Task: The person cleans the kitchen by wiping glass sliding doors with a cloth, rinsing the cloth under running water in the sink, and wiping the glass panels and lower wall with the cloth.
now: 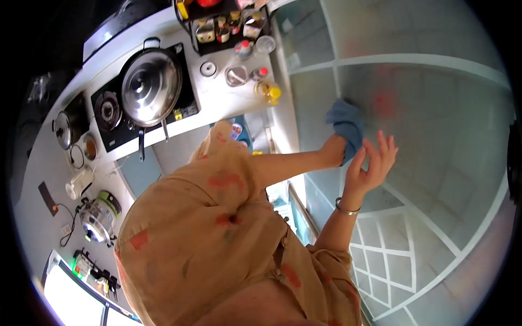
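Observation:
A crumpled blue cloth (346, 120) is pressed on the frosted glass panel at the right. My left hand (333, 151) is at its lower edge, with its fingers covered by the cloth. Just below and to the right, my right hand (372, 163) is raised before the glass with its fingers spread and nothing in it. A bracelet (348, 209) circles that wrist.
White strips cross the glass panel (424, 119). At the upper left, a lidded pan (151, 87) sits on a black gas stove (187, 81). Several jars and bottles, one with a yellow cap (274, 93), stand on the white counter (217, 106) below a black rack (202, 49).

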The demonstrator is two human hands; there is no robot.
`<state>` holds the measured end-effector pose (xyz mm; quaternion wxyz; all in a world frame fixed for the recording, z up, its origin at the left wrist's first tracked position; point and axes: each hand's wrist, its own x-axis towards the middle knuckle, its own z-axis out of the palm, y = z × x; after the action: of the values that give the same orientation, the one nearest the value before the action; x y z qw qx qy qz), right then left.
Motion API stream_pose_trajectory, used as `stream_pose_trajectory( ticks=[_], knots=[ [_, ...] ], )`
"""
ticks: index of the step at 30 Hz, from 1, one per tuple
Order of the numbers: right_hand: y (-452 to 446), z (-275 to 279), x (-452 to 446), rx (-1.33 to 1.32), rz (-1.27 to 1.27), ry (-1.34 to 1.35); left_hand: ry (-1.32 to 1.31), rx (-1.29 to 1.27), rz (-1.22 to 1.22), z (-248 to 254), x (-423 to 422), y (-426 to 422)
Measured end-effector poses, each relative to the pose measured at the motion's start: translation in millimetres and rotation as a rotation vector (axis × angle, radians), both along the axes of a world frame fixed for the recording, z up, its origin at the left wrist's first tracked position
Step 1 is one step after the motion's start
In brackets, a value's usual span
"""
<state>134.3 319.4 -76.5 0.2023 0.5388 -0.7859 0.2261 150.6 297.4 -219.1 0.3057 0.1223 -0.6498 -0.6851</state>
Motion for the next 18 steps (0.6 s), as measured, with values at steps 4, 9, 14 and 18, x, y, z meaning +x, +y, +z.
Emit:
stream_pose_trajectory(
  ticks=[4, 9, 14, 18],
  knots=[
    [63, -56, 28, 0.028, -0.086, -0.204, 0.080, -0.265, 0.152, -24, -4, 4],
    [112, -104, 50, -0.003, -0.206, -0.476, 0.000, -0.015, -0.010, -48, 16, 22],
    [149, -134, 39, -0.047, -0.246, -0.560, 0.085, 1.505, -0.177, -94, 21, 63],
    [175, -165, 22, -0.074, -0.253, -0.550, 0.008, 1.200, -0.229, -165, 32, 80]
  ],
)
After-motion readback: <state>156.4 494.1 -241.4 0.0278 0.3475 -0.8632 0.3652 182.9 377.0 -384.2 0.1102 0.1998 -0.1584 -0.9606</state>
